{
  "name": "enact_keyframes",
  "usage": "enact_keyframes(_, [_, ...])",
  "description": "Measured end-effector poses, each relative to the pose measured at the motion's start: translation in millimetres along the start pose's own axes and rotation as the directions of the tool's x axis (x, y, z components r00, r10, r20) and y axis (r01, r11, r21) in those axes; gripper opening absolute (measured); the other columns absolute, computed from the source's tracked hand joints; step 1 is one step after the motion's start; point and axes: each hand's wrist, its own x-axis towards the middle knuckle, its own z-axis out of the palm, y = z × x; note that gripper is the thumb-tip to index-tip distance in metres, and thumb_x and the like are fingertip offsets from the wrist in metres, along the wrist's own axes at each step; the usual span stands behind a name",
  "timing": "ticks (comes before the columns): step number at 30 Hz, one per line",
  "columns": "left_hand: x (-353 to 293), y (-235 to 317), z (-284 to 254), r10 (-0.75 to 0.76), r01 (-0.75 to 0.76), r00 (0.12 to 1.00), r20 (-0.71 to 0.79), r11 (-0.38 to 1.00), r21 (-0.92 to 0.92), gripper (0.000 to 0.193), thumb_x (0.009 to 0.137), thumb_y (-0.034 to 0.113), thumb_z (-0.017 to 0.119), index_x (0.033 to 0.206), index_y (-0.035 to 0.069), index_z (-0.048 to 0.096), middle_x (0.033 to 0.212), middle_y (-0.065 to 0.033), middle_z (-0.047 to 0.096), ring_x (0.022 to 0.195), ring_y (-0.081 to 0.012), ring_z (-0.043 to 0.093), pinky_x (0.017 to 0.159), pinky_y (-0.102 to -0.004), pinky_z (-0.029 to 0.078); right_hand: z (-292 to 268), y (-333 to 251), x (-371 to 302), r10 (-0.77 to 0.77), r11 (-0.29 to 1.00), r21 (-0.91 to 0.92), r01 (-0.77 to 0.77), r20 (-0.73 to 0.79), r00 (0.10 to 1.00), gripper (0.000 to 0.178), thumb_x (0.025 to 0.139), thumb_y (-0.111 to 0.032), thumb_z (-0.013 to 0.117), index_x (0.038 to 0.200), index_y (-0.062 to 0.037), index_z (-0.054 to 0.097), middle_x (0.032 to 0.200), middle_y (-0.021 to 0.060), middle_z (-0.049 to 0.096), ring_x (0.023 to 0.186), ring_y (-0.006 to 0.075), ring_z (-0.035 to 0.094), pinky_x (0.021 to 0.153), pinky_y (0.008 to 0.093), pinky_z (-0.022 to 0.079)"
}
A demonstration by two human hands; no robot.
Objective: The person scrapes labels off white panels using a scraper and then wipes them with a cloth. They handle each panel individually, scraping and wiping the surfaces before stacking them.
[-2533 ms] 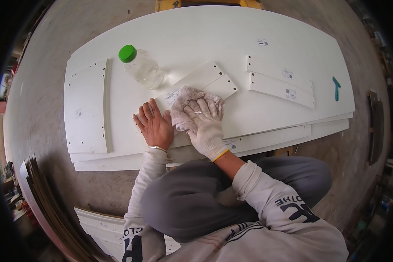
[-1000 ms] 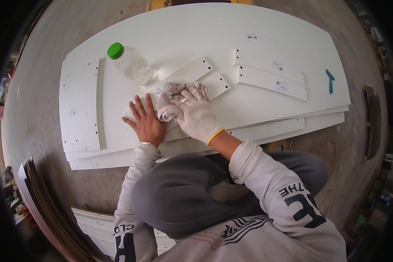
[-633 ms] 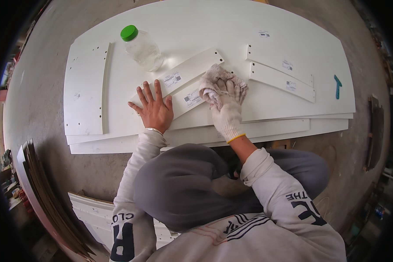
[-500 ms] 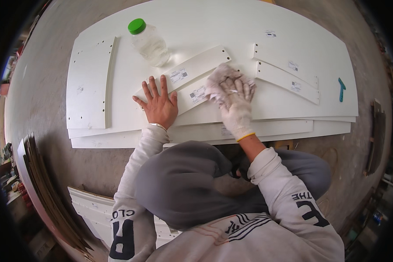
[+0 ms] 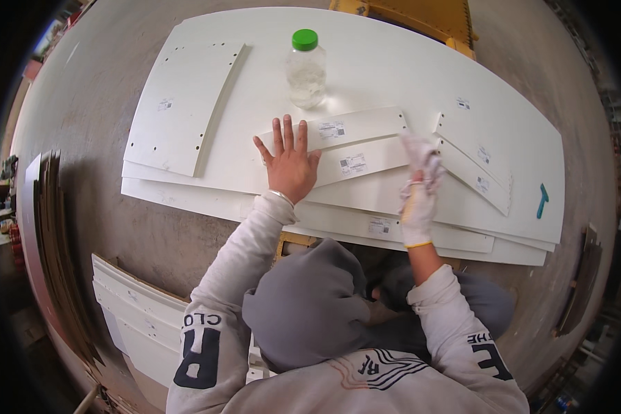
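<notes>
My bare left hand lies flat with fingers spread on the left end of a narrow white board. Just in front of it lies a second narrow white board, also with a printed label and dark holes. My right hand, in a white glove with a yellow cuff, is closed on a pale pinkish cloth near the right end of these boards. The cloth is slightly blurred. Behind my left hand stands a clear plastic jar with a green lid.
Beneath everything lies a large white panel. A wider board rests at its left. Two narrow strips and a teal scraper-like tool lie at the right. A yellow metal frame is behind; stacked boards stand near left.
The view has shifted and turned. My right hand has slid the cloth off the middle of the narrow boards toward their right end, and it has turned sideways. My left hand stays pressed flat.
</notes>
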Motion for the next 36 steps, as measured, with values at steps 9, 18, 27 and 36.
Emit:
enact_keyframes(9, [24.8, 162.0, 26.7, 0.561, -0.447, 0.727, 0.396, 0.824, -0.348, 0.084, 0.096, 0.046, 0.062, 0.158, -0.006, 0.038, 0.170, -0.0245, 0.029, 0.160, -0.0411, 0.018, 0.131, -0.0564, 0.010, 56.0, -79.4, 95.5, -0.045, 0.688, -0.514, 0.512, 0.674, 0.737, 0.022, 0.097, -0.018, 0.066, 0.111, -0.0010, 0.070, 0.099, 0.0119, 0.073, 0.081, 0.0187, 0.071, 0.068, 0.0341, 0.058])
enact_keyframes(18, [52.9, 175.1, 64.6, 0.314, -0.322, 0.942, 0.120, 0.945, 0.058, 0.089, 0.097, 0.052, 0.058, 0.159, -0.007, 0.035, 0.170, -0.0274, 0.026, 0.160, -0.0462, 0.015, 0.130, -0.0602, 0.009, 170.7, -32.2, 38.4, 0.311, 0.071, 0.070, 0.995, 0.946, -0.088, 0.056, 0.097, -0.036, 0.062, 0.150, -0.0187, 0.058, 0.165, 0.0087, 0.045, 0.158, 0.0282, 0.031, 0.133, 0.0463, 0.014])
enact_keyframes(27, [51.4, 170.5, 72.1, 0.311, -0.323, 0.944, 0.113, 0.940, 0.113, 0.095, 0.095, 0.063, 0.054, 0.158, -0.006, 0.038, 0.168, -0.0300, 0.026, 0.159, -0.0483, 0.016, 0.128, -0.0647, 0.011, 171.1, -39.6, 46.0, 0.476, 0.059, 0.124, 0.991, 0.869, -0.137, 0.059, 0.099, -0.039, 0.058, 0.154, -0.0180, 0.053, 0.164, 0.0105, 0.046, 0.158, 0.0293, 0.030, 0.133, 0.0470, 0.012])
enact_keyframes(36, [53.4, 165.2, 63.7, 0.315, -0.324, 0.935, 0.165, 0.945, 0.035, 0.095, 0.096, 0.063, 0.052, 0.160, -0.005, 0.034, 0.168, -0.0314, 0.024, 0.159, -0.0476, 0.014, 0.128, -0.0648, 0.009, 219.6, -0.2, 33.2, 0.185, 0.650, -0.188, 0.737, 0.979, 0.087, 0.058, 0.091, -0.029, 0.070, 0.145, -0.0088, 0.059, 0.155, 0.0176, 0.052, 0.149, 0.0325, 0.043, 0.127, 0.0461, 0.028])
